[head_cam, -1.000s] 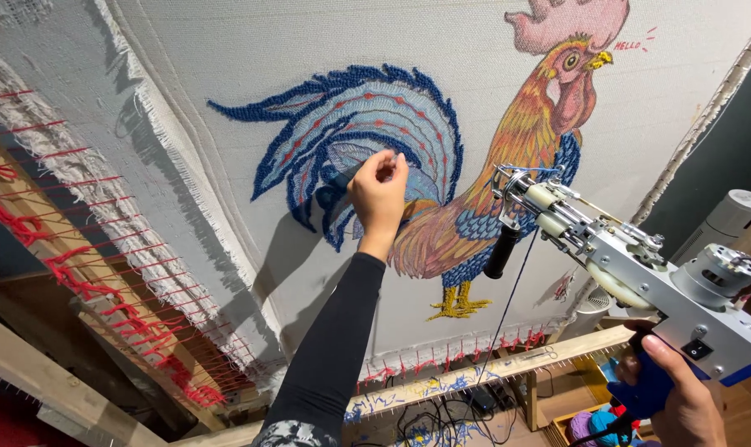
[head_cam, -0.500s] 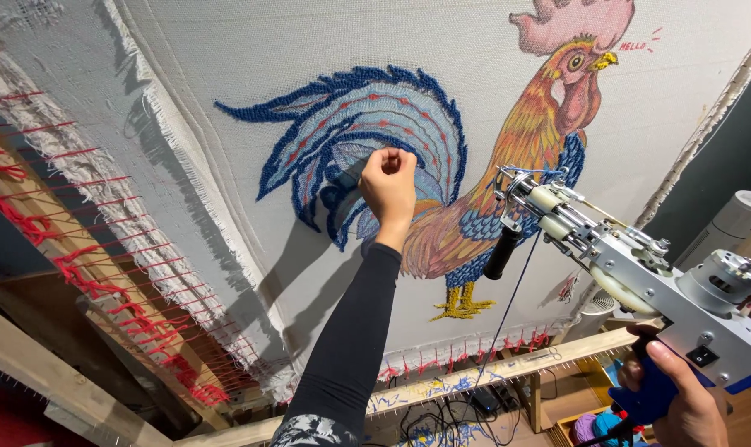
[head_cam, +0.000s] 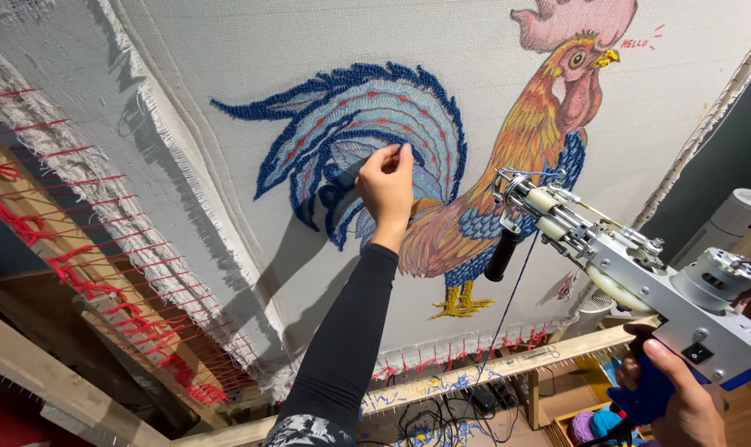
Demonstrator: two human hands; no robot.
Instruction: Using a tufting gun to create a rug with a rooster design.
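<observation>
A pale cloth (head_cam: 293,50) is stretched on a wooden frame and bears a tufted rooster (head_cam: 508,157) with a blue tail. My left hand (head_cam: 386,184), in a black sleeve, is raised to the tail. Its fingertips are pinched together on the blue tail yarn (head_cam: 409,147). My right hand (head_cam: 682,406) grips the blue handle of a silver tufting gun (head_cam: 649,265) at the lower right. The gun's needle end (head_cam: 508,184) points at the rooster's body, just off the cloth. A thin dark thread hangs from the gun.
Red yarn lacing (head_cam: 77,248) ties the cloth's frayed left edge to the wooden frame beams (head_cam: 28,364). A lower frame bar (head_cam: 508,364) runs under the rooster, with cables (head_cam: 442,410) and yarn balls (head_cam: 591,424) below. A white appliance (head_cam: 744,211) stands at the right.
My left hand has stayed pinched at the tail, shifting only slightly. The gun remains in place in my right hand. The view has drifted a little.
</observation>
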